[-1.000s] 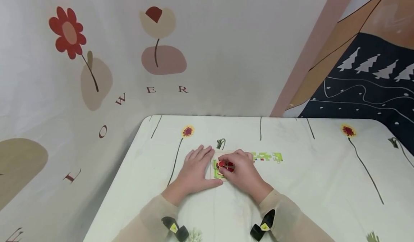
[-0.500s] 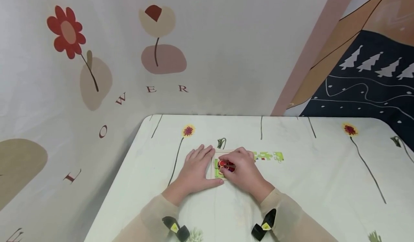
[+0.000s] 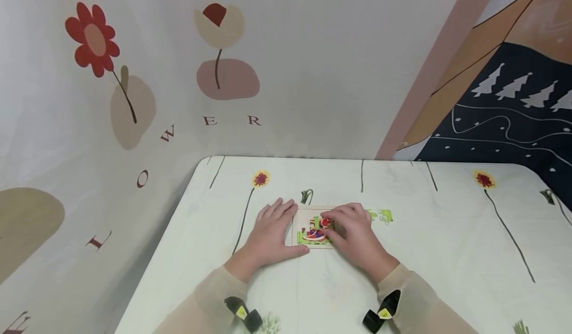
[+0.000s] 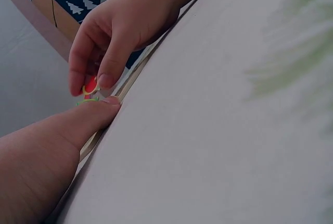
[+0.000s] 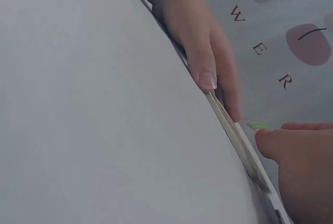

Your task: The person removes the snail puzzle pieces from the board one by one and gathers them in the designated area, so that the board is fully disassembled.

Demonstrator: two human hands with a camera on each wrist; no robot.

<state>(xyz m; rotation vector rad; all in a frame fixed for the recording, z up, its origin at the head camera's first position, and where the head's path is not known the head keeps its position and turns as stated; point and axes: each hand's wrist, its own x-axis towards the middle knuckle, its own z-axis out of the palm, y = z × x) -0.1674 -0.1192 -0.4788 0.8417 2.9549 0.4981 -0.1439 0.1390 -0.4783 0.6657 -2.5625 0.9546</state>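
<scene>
On a white tabletop (image 3: 447, 244) printed with flowers, a shallow framed puzzle board (image 3: 304, 218) lies flat in front of the person, between the two hands. Left hand (image 3: 271, 239): placed at the board's left side with the fingers spread and extended away from the body; the thumb points toward the other hand and rests along the board's near edge, as both wrist views also show. Right hand (image 3: 359, 234): positioned over the board's right part, thumb and index finger pinching a small puzzle piece (image 3: 325, 223). The pinched piece appears red with a yellow rim in the left wrist view; whether it touches the board cannot be told. Within the frame, brightly coloured pieces (image 3: 313, 235) in red, purple and green occupy the near part of the board, while the far left area shows a pale base. Beyond the right hand, loose green pieces (image 3: 385, 216) lie on the tabletop, partly hidden by the fingers. Each beige sleeve carries a black wrist device (image 3: 382, 313) with a yellow mark. Behind the table hangs a pale backdrop (image 3: 313, 76) bearing flowers and letters; at the right, a dark panel (image 3: 491, 120) shows white trees.
</scene>
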